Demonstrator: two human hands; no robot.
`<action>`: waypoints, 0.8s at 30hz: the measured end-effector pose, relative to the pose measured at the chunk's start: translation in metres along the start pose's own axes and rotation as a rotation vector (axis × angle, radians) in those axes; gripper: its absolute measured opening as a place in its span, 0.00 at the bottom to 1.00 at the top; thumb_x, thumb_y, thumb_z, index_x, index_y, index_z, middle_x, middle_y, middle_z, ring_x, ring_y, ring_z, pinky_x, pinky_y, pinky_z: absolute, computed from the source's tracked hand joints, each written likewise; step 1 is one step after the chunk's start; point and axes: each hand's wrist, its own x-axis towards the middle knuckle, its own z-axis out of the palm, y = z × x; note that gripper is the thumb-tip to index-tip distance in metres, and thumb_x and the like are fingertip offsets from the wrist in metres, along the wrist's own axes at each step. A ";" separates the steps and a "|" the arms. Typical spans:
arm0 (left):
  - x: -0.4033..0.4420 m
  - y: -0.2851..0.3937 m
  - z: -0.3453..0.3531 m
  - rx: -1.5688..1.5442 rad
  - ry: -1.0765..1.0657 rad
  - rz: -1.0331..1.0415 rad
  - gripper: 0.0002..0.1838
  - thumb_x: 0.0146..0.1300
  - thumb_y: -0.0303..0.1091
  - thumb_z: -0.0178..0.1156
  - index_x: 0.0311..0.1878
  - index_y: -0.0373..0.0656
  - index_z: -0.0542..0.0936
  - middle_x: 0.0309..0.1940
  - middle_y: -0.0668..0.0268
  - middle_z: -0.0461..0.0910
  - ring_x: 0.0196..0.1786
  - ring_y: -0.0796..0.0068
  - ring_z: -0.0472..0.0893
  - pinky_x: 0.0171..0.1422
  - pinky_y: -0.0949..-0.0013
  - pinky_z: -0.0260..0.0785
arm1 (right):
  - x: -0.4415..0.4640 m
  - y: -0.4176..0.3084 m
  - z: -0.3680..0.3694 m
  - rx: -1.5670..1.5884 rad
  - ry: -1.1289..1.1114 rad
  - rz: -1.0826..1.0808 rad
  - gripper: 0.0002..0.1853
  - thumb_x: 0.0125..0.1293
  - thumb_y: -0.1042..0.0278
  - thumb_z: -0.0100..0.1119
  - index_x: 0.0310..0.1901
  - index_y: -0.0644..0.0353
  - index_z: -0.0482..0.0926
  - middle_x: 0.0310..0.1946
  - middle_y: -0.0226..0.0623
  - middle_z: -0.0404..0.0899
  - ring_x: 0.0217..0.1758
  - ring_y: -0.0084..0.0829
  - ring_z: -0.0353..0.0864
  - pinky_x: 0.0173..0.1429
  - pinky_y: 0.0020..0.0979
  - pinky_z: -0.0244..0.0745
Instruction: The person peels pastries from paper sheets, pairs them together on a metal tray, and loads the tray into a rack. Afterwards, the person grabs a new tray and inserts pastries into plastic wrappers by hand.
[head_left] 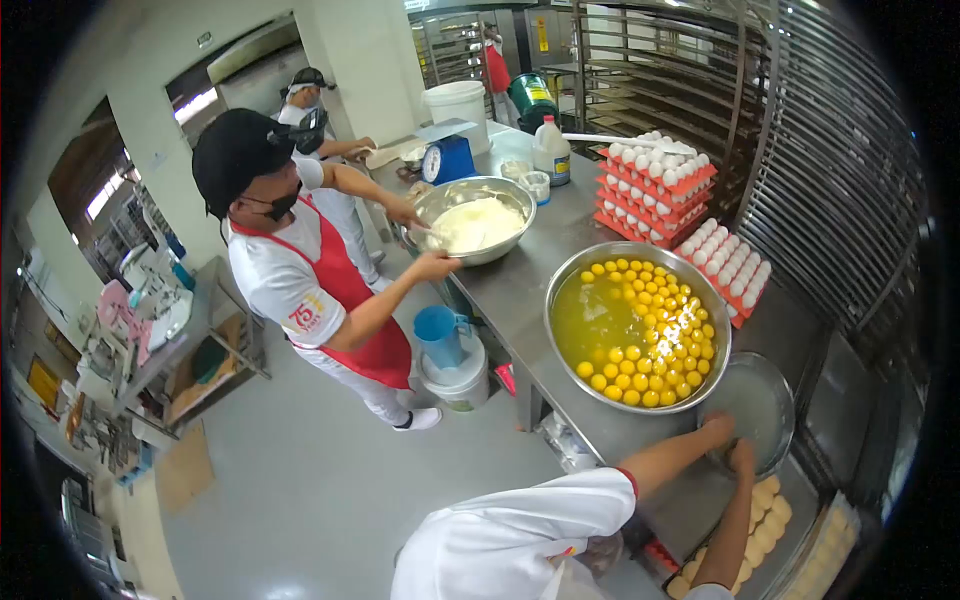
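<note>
My left hand (718, 430) and my right hand (742, 458) are close together at the near side of a metal bowl (788, 400) that holds cloudy liquid. Their fingers point down into it and are too hidden to make out. Touching distance from my left hand is a large steel bowl (556, 340), filled with clear egg white and many whole yolks (655, 365). Below my right hand, pale rounded dough pieces (765, 520) lie in rows on a tray.
Stacked red trays of white eggs (655, 195) and another egg tray (728, 262) stand behind the yolks. Across the steel table (545, 300), a co-worker in a red apron (350, 290) works over a mixing bowl of pale batter (480, 225). Metal racks (830, 150) rise at right.
</note>
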 end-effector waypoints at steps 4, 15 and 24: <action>0.037 -0.012 0.051 -0.140 0.052 -0.059 0.14 0.57 0.29 0.55 0.46 0.40 0.80 0.50 0.53 0.78 0.52 0.55 0.77 0.58 0.49 0.65 | 0.034 0.032 0.032 0.077 0.033 0.002 0.13 0.58 0.76 0.45 0.40 0.71 0.79 0.41 0.61 0.78 0.46 0.56 0.78 0.46 0.49 0.72; 0.032 0.012 0.005 -0.478 0.179 -0.421 0.17 0.59 0.43 0.55 0.42 0.42 0.83 0.46 0.56 0.81 0.50 0.58 0.80 0.54 0.59 0.71 | 0.062 0.068 0.074 1.434 0.204 0.282 0.19 0.66 0.58 0.50 0.49 0.67 0.75 0.40 0.39 0.78 0.45 0.32 0.74 0.51 0.33 0.68; 0.022 0.026 -0.036 -0.449 0.131 -0.097 0.17 0.59 0.42 0.55 0.42 0.41 0.83 0.45 0.55 0.81 0.49 0.57 0.80 0.52 0.58 0.71 | 0.050 0.040 0.050 1.424 0.143 0.261 0.20 0.66 0.57 0.51 0.50 0.66 0.75 0.43 0.38 0.78 0.47 0.31 0.74 0.53 0.33 0.68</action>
